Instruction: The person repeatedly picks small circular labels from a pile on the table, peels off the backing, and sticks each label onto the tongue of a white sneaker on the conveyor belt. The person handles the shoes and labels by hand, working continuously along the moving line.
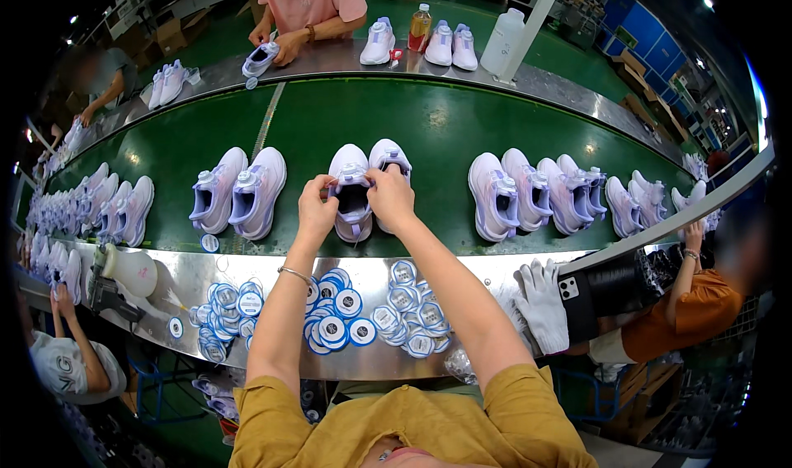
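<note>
A pale lilac sneaker (350, 161) stands on the green conveyor belt (429, 126) in front of me, toe pointing away. My left hand (317, 207) grips the left side of its opening, fingers closed on the rim. On the opposite side, my right hand (391, 196) has its fingers closed at the opening's right edge. Its matching sneaker (388, 150) stands just to the right, partly behind my right hand. Below my forearms, round blue-and-white tags (332, 329) lie in piles on the metal ledge (289, 263).
More sneakers stand on the belt: a pair (257, 194) at left and several (495, 196) at right. A white glove (542, 307) and phone (569, 287) lie on the right ledge. Across the belt, a person in pink (318, 6) handles a shoe; a bottle (420, 28) stands nearby.
</note>
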Motion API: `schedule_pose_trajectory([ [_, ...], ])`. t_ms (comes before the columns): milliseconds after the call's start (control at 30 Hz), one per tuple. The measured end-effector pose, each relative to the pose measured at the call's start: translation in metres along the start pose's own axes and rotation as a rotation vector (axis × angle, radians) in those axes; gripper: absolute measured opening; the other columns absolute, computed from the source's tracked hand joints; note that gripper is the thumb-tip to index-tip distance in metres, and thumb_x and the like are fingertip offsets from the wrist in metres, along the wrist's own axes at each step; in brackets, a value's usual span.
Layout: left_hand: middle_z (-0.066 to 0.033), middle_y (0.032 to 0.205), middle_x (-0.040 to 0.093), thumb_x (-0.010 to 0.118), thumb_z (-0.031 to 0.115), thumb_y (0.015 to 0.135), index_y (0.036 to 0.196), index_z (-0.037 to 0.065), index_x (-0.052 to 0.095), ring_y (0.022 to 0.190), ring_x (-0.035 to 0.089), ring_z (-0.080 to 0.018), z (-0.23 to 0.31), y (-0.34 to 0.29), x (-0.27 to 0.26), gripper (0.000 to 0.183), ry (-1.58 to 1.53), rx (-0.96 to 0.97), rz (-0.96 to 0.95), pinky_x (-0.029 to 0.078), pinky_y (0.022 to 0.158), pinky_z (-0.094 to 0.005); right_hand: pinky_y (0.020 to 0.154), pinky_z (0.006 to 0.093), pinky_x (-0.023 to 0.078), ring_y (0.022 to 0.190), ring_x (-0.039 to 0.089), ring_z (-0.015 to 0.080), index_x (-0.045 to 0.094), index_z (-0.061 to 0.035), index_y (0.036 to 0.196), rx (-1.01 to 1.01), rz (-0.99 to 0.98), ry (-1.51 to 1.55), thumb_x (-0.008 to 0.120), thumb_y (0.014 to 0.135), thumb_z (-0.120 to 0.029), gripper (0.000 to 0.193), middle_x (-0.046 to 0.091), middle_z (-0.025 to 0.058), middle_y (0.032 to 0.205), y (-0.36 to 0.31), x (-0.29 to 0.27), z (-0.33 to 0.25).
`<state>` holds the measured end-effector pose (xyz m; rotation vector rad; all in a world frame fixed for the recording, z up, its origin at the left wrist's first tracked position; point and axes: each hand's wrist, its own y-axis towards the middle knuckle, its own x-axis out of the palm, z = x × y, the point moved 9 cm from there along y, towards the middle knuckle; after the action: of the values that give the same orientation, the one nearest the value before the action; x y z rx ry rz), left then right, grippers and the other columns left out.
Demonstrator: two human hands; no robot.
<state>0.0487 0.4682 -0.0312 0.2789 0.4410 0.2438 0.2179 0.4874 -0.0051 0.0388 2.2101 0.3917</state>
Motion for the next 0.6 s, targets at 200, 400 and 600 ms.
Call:
schedule_pose_trajectory([
  [200,-0.0112,0.094,0.059,0.06,-0.004,0.07,0.095,0.003,0.062,0.091,0.058,-0.0265,0.05,-0.013,-0.002,0.026,0.194,0.273,0.178,0.047,0.077,-0.0344,0.075,0.0432,0.05,0.093,0.058,0.0328,0.068,-0.012,0.098,-0.134,-0.059,-0.141,0.061,0.079,-0.011,0.02,0.052,0.0158,0.099,-0.004,0.0,-0.003],
  [400,-0.0106,0.091,0.058,0.058,-0.006,0.071,0.087,0.004,0.065,0.09,0.056,-0.0298,0.063,-0.016,0.022,0.02,0.272,0.386,0.148,0.046,0.079,-0.0391,0.071,0.0419,0.051,0.09,0.058,0.0325,0.066,-0.0063,0.093,-0.258,0.024,-0.162,0.057,0.078,-0.008,0.017,0.054,0.0162,0.094,-0.023,-0.029,-0.015],
  [600,-0.01,0.089,0.06,0.052,-0.008,0.07,0.087,0.004,0.065,0.088,0.057,-0.029,0.082,-0.022,0.015,0.023,0.256,0.435,0.166,0.046,0.078,-0.0382,0.063,0.0403,0.052,0.073,0.063,0.0298,0.061,-0.0054,0.098,-0.329,0.077,-0.062,0.059,0.081,-0.013,0.019,0.062,0.0115,0.077,-0.031,-0.029,-0.043],
])
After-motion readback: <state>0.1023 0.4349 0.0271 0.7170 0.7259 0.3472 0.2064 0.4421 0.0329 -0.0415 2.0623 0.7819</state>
